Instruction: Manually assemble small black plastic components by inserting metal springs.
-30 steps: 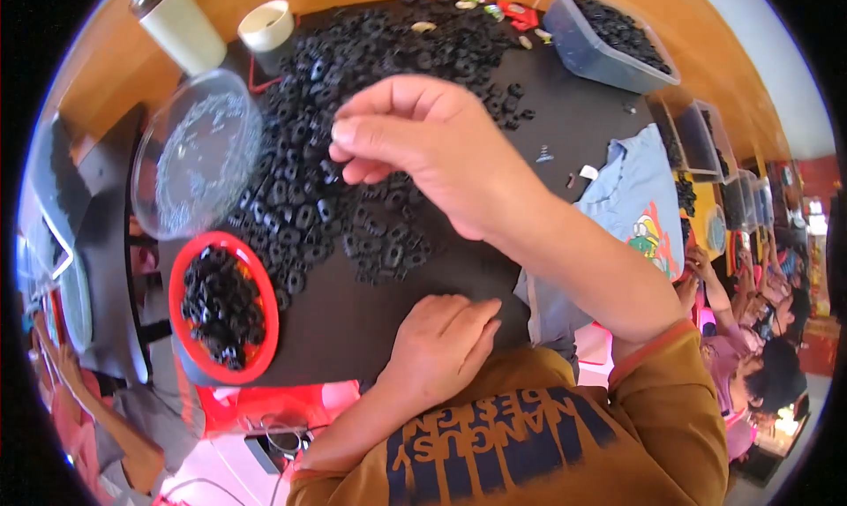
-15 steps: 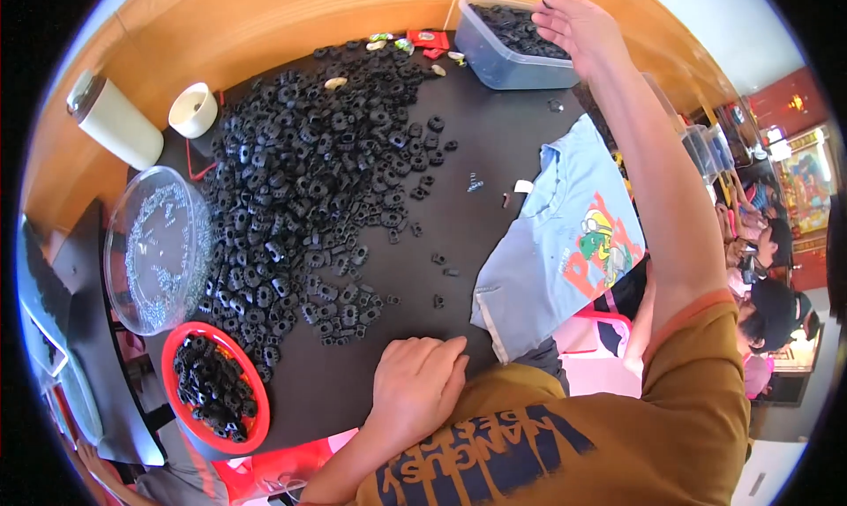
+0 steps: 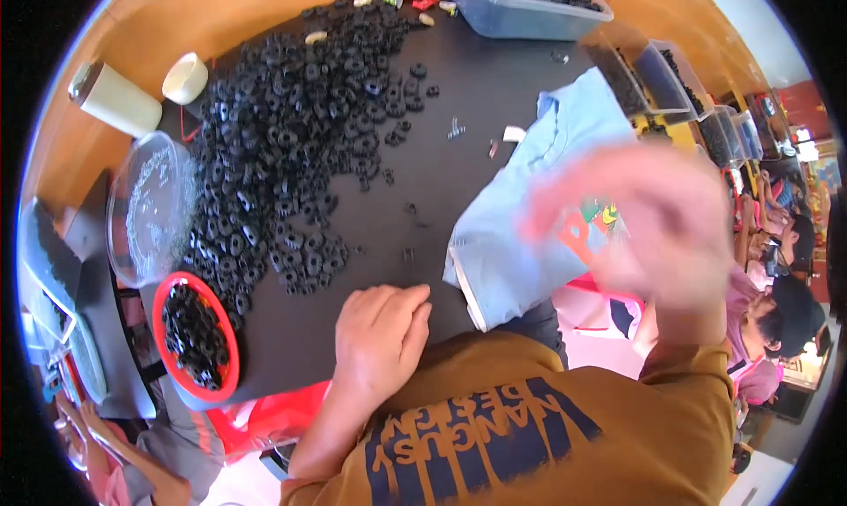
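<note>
Left hand (image 3: 378,343): fingers side by side, lightly bent, palm down at near table edge, underside hidden; right hand (image 3: 662,219): blurred above light-blue printed T-shirt (image 3: 507,246), cannot tell whether fingers pinch anything; black ring-shaped pieces (image 3: 282,135) heaped across dark tabletop (image 3: 287,338), more in red-rimmed oval bowl (image 3: 231,343), translucent bin (image 3: 520,25) at far edge

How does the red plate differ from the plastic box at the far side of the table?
The red plate is rounded, the plastic box angular. The plate is red; the box, bluish and translucent. The plate lies near left, the box at the far edge. Both hold black pieces.
</note>
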A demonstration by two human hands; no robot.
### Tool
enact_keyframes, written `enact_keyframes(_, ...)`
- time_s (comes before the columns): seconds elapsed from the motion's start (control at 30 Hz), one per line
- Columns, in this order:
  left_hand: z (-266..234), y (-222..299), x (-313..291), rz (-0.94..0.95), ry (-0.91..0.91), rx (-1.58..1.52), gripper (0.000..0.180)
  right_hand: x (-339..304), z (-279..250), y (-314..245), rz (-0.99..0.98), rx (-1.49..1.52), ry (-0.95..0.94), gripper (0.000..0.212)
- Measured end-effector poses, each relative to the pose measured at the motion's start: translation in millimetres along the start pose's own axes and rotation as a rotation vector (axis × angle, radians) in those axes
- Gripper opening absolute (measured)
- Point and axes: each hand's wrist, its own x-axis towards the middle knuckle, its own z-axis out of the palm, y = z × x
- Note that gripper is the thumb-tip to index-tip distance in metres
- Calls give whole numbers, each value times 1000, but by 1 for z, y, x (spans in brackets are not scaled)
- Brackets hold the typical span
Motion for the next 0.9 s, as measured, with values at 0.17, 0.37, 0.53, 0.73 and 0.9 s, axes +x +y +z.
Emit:
enact_keyframes(0.17, 10, -2, -6, 35, 29, 147, 15, -44, 46, 33, 67, 59, -129, 30)
enact_keyframes(0.37, 21, -7, -7, 75, 156, 263, 12, -140, 23, 46, 85, 123, -95, 28)
enact_keyframes(0.53, 22, -5, -17, 75, 167, 302, 12, -184, 18, 42, 34, 68, -26, 26)
enact_keyframes(0.73, 23, 1, -21, 74, 173, 225, 10, -191, 47, 28, -37, -58, 107, 25)
enact_keyframes(0.9, 17, 2, -25, 40, 170, 169, 8, -218, 51, 15, -78, -161, 235, 24)
